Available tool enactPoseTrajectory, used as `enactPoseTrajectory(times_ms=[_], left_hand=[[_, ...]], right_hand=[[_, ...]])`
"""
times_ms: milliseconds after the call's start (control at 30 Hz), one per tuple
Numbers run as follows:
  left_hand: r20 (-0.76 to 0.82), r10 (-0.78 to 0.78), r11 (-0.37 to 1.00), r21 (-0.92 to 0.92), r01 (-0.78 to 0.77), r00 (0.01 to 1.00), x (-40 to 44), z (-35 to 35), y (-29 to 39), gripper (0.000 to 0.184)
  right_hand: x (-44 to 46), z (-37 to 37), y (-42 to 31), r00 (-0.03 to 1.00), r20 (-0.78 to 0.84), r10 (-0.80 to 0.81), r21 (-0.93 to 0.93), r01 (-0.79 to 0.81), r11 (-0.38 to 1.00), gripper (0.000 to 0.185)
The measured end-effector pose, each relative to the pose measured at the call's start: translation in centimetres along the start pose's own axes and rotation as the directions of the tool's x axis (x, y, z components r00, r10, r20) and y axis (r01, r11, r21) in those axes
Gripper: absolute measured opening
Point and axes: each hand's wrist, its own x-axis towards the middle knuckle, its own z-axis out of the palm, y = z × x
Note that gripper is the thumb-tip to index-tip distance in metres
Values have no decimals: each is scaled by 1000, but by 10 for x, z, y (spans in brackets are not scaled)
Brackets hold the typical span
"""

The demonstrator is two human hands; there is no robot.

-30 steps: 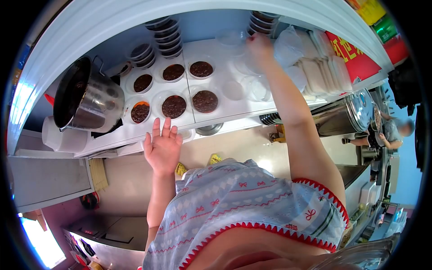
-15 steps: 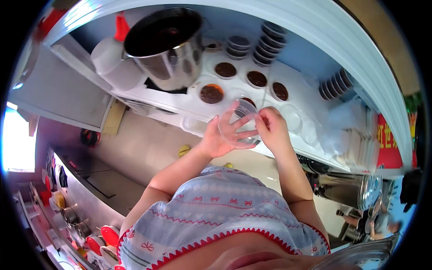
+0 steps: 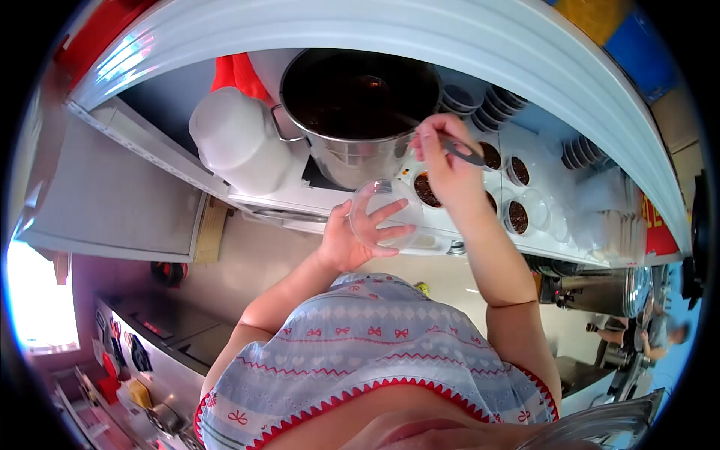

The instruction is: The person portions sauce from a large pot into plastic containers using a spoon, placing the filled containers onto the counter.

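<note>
A clear round plastic tub (image 3: 385, 190) rests in my left hand (image 3: 343, 241), whose fingers spread behind it and show through its wall. It looks bare inside. My right hand (image 3: 448, 161) is closed around the dark handle of a ladle (image 3: 466, 153) at the rim of a large steel pot (image 3: 360, 159). The ladle's head is hidden in the pot. Dark sauce (image 3: 337, 112) lies in the pot. Beside and below my right arm, several tubs filled with dark sauce (image 3: 517, 217) stand on the white counter; my arm partly covers some.
Stacks of lidded tubs (image 3: 496, 109) stand right of the pot, with another stack (image 3: 581, 152) farther right. A white plastic jug (image 3: 240, 142) and a red cloth-like item (image 3: 241, 76) are at left. A white frame edge (image 3: 420, 19) arches overhead. Far right, a person (image 3: 652, 334) is visible.
My right hand has left the clear tub, moved up to the pot and taken hold of the ladle. My left hand keeps the tub. The view has shifted toward the pot.
</note>
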Motion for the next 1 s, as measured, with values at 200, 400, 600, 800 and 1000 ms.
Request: enactPoseTrajectory(times_ms=[200, 400, 600, 800, 1000], left_hand=[[48, -125, 990, 74, 122, 991, -9, -9, 35, 72], [97, -178, 984, 17, 178, 979, -7, -14, 44, 72], [103, -207, 978, 60, 202, 973, -7, -18, 46, 78], [86, -238, 971, -6, 239, 968, -9, -33, 45, 76], [105, -245, 968, -31, 249, 964, -7, -29, 48, 74]], right_hand=[[22, 6, -41, 931, 159, -328, -507, 362, 782, 11], [19, 30, -51, 832, 419, -364, -571, 553, 606, 35], [5, 42, -57, 762, 535, -365, -549, 642, 536, 46], [-14, 45, -68, 768, 537, -349, -535, 630, 563, 47], [-15, 41, -75, 813, 481, -328, -456, 552, 698, 36]])
